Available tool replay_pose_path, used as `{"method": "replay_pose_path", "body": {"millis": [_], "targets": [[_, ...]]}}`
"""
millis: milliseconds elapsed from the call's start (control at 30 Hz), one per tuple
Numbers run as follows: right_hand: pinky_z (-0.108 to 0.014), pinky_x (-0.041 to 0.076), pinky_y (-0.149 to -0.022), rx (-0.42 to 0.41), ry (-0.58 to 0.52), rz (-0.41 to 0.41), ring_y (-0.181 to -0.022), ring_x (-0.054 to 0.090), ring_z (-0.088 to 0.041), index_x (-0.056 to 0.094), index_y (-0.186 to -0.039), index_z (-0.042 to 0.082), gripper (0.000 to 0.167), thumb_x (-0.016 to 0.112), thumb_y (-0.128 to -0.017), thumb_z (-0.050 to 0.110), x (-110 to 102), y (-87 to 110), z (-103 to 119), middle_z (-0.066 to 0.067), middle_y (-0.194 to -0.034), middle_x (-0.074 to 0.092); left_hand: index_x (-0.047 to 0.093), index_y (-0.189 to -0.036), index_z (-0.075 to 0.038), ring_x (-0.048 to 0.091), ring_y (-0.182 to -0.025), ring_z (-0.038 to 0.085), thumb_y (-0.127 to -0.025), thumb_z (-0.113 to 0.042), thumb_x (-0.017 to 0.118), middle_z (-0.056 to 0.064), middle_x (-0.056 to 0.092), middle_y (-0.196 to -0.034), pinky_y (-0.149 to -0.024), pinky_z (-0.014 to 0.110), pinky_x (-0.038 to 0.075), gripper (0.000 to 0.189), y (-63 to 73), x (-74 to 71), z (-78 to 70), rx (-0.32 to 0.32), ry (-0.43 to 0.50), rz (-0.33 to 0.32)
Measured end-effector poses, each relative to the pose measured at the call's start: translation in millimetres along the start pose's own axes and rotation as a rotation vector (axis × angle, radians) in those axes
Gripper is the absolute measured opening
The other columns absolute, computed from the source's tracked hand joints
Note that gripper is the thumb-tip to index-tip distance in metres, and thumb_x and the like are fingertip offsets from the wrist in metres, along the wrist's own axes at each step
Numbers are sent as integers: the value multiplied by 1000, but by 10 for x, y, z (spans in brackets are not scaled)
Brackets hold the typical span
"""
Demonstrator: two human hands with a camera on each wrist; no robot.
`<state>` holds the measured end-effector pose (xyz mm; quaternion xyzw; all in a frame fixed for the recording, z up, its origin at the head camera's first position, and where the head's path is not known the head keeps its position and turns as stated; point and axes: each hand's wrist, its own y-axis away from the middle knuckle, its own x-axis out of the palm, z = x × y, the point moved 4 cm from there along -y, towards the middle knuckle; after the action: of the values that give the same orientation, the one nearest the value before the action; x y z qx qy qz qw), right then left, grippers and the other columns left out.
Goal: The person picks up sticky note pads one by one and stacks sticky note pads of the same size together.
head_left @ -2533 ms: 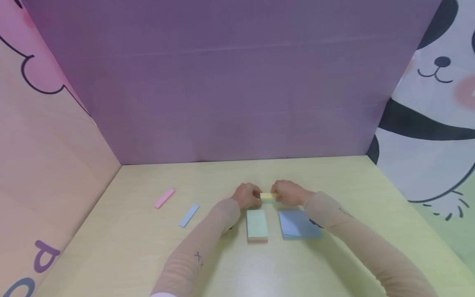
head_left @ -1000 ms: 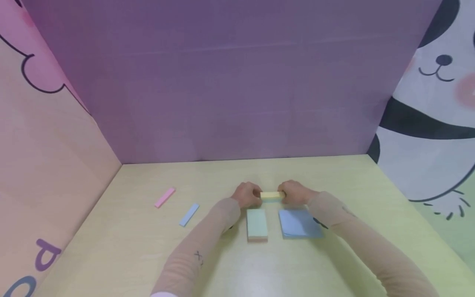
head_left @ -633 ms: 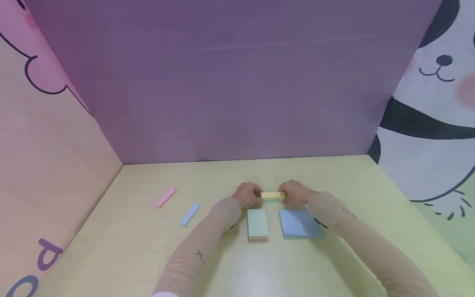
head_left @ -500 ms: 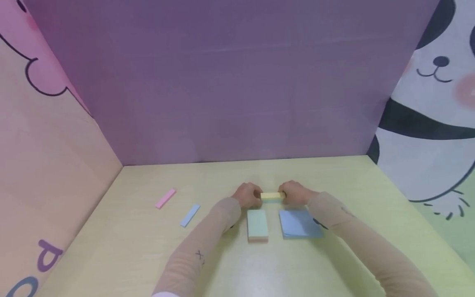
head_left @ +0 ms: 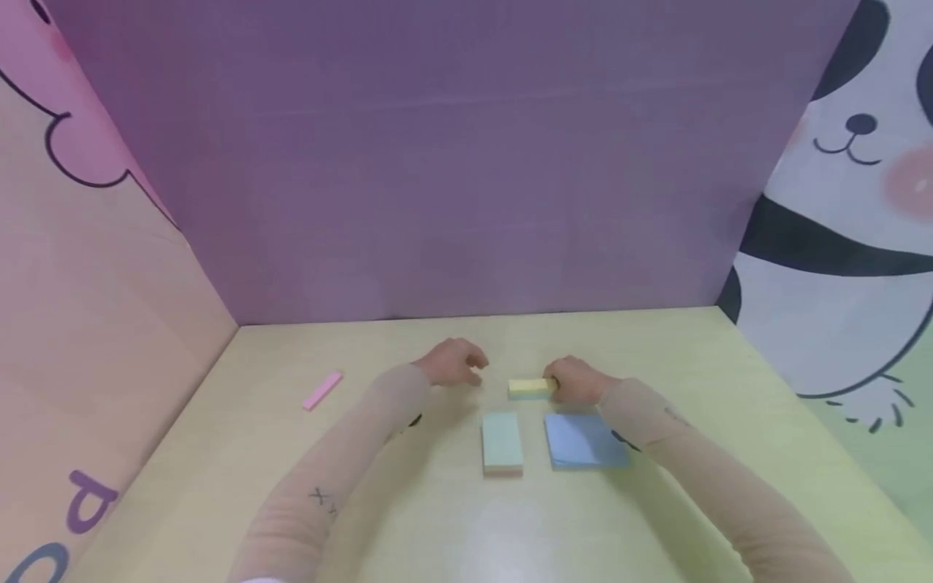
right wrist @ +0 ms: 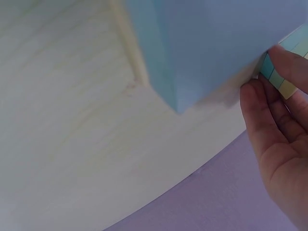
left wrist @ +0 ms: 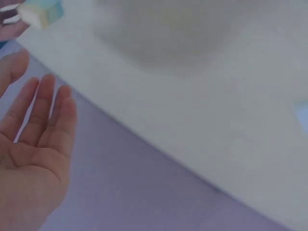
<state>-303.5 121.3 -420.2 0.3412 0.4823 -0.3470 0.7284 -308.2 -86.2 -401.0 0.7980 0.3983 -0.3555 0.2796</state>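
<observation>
My right hand (head_left: 576, 380) pinches the right end of a small stack of narrow sticky-note strips (head_left: 526, 389), yellow on top with blue-green beneath. In the right wrist view, thumb and fingers hold the strips (right wrist: 288, 90), whose layers show blue, green and yellow. My left hand (head_left: 453, 362) is apart from the stack, off to its left, and holds nothing. Its fingers are loosely extended in the left wrist view (left wrist: 38, 154), where the strip stack (left wrist: 43, 13) shows at the upper left.
Nearer me lie a pale green oblong sticky-note pad (head_left: 501, 441) and a square blue pad (head_left: 585, 441), partly covered by the right sleeve. A pink strip (head_left: 322, 391) lies at the left of the table (head_left: 437, 526). A purple wall (head_left: 466, 202) stands behind.
My left hand has let go of the stack's left end and moved left. Its forearm now hides the blue strip. The right hand slid slightly right earlier and still holds the stack.
</observation>
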Motion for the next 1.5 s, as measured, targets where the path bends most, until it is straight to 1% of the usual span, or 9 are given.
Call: {"method": "replay_pose_path", "body": {"millis": [167,333,500,667,800,1033,1200,1367,1500], "targets": [[-31,46,-68,23,6,1,-66,47,-13,67,-87,3,17,68,-70,-2,-28,-3,-1,-2,-76,63,60,-116,-5,55,-109,23,-82,-13,65,8,62,-114,-92,36,45,35,318,-412,-13,-32,-100,-8],[-33,47,-71,25,9,10,-68,49,-14,67,-87,3,18,67,-70,-3,-21,-11,2,-3,-78,64,61,-114,-3,58,-103,23,-81,-13,66,9,63,-112,-86,35,49,35,599,-585,106,-93,-189,8],[-32,47,-70,11,4,7,-67,48,-14,67,-85,3,18,67,-69,-3,-10,-2,1,-2,-75,63,60,-115,-1,58,-102,26,-81,-17,67,11,61,-113,-85,38,49,38,856,-528,362,-213,-225,33],[-31,46,-69,24,-3,14,-67,48,-14,67,-86,3,17,67,-70,-3,-10,10,-5,-1,-75,62,56,-110,4,57,-101,33,-78,-21,69,17,60,-110,-85,43,49,43,1114,-376,652,-335,-199,5],[-31,46,-70,32,-17,23,-67,48,-14,66,-88,2,18,67,-71,-2,-20,12,22,-3,-77,63,54,-106,2,58,-89,25,-75,-30,71,11,61,-100,-79,40,50,48,1280,-228,852,-416,-184,-17],[-27,43,-63,6,-19,1,-63,45,-14,66,-86,0,16,66,-71,-3,-19,24,23,-2,-73,60,55,-93,0,50,-69,20,-69,-33,75,6,55,-77,-61,30,44,46,1365,-64,951,-448,-156,-73],[-26,43,-63,20,-35,9,-64,46,-13,66,-87,1,16,66,-72,-3,-9,15,-2,-2,-74,61,55,-93,1,51,-68,19,-70,-26,74,6,56,-76,-61,29,45,40,1362,-3,1004,-441,-160,-99],[-28,43,-65,38,-38,11,-66,46,-14,66,-88,2,16,67,-73,-2,-11,6,-24,-2,-76,61,58,-89,1,54,-66,18,-69,-16,74,7,60,-75,-60,29,47,31,1345,-18,1015,-412,-163,-136],[-28,42,-65,29,-31,8,-67,45,-15,66,-88,2,14,67,-74,-1,-20,14,-27,-3,-76,60,62,-88,0,55,-66,17,-68,-12,74,6,62,-76,-61,29,48,26,1293,-23,1024,-405,-163,-133]]}}
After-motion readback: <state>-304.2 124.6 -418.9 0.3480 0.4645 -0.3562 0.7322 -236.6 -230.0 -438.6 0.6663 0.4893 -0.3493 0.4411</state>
